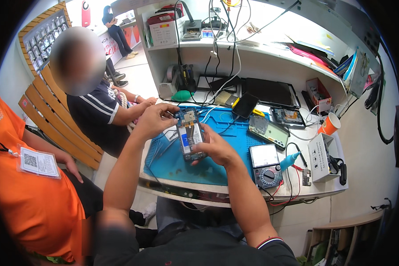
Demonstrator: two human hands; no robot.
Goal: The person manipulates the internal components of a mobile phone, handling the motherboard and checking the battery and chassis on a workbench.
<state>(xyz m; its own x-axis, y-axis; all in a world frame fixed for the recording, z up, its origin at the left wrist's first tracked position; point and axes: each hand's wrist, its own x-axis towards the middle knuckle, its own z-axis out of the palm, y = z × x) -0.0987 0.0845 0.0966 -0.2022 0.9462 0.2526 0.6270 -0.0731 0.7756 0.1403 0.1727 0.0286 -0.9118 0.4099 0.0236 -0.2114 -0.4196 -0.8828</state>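
An opened smartphone (190,133) is held up over the blue repair mat (169,174), its inner boards, flat ribbon cables and a white-and-blue battery in sight. My right hand (218,148) wraps the lower right side of the phone, with the thumb across its lower part. At the phone's upper left edge, my left hand (157,120) is closed, thumb and fingertips pinching at the corner. Whether a small part sits between those fingertips, I cannot make out. Below the left hand, thin tweezers (167,147) lie on the mat.
Right of the mat stand an analog multimeter (267,166) with leads, a light blue bottle (290,160) and a white box (322,157). A phone back cover (268,132) and a black phone (245,105) lie behind. Cables hang from the shelf (270,52). People are at the left.
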